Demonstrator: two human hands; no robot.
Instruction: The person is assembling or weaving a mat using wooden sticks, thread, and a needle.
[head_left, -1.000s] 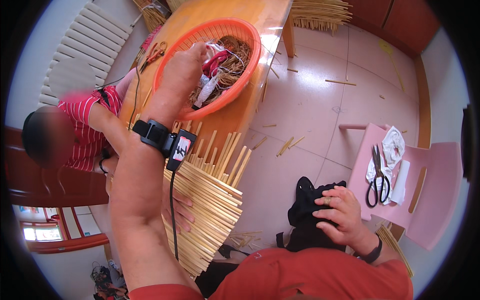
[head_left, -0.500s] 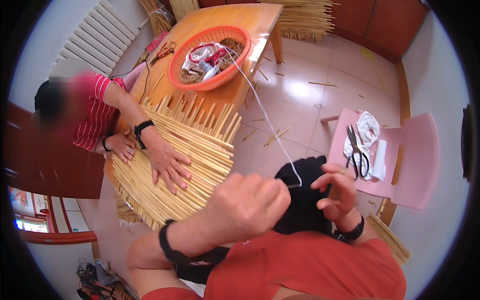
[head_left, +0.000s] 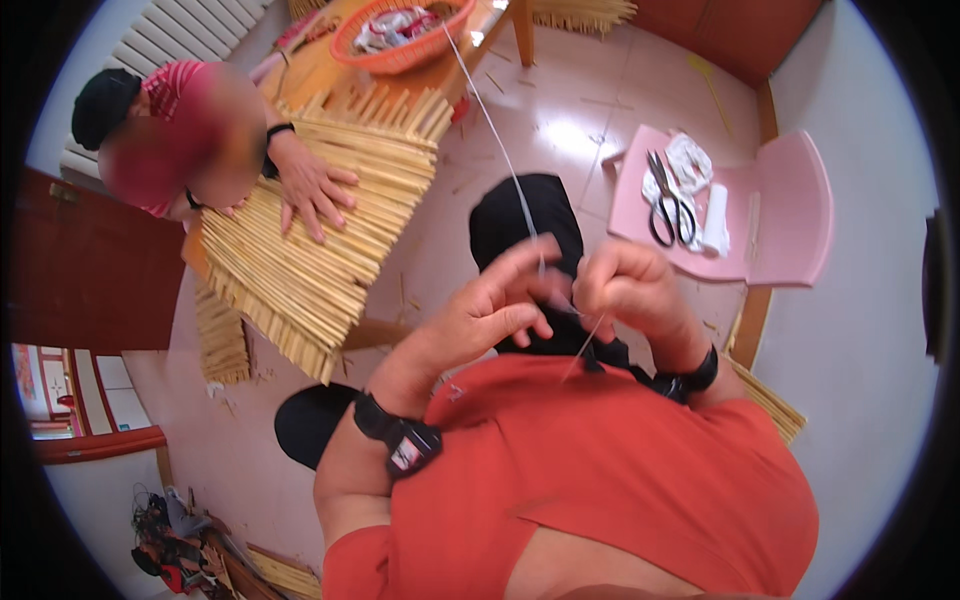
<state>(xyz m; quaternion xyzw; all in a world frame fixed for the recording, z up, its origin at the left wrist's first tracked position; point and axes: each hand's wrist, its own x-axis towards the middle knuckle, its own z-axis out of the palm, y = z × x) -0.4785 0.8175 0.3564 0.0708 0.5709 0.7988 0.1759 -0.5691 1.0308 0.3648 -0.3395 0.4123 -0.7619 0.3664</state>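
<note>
A white string (head_left: 490, 115) runs taut from the orange basket (head_left: 400, 58) down to my hands, in front of my chest. My left hand (head_left: 490, 305) is open, thumb and fingers apart, its blurred fingertips by the string. My right hand (head_left: 632, 290) is closed in a pinch beside it, with the string's near part reaching its fingers. Below that pinch a thin straight piece (head_left: 586, 350) sticks out, needle or strand, I cannot tell. Left of my hands a mat of straw-coloured stalks (head_left: 330, 210) lies on the table, a co-worker's hand (head_left: 315, 188) flat on it.
On the right stands a pink chair (head_left: 790, 215) bearing black-handled scissors (head_left: 670, 205), white cloth (head_left: 690, 160) and a white roll (head_left: 716, 220). Stalk bits lie on the tiled floor (head_left: 600, 75). A stalk bundle (head_left: 222, 335) is below the table's left end.
My left hand has opened from a fist and moved closer to my chest. My right hand has closed from spread fingers and moved up and left. The view has shifted downward.
</note>
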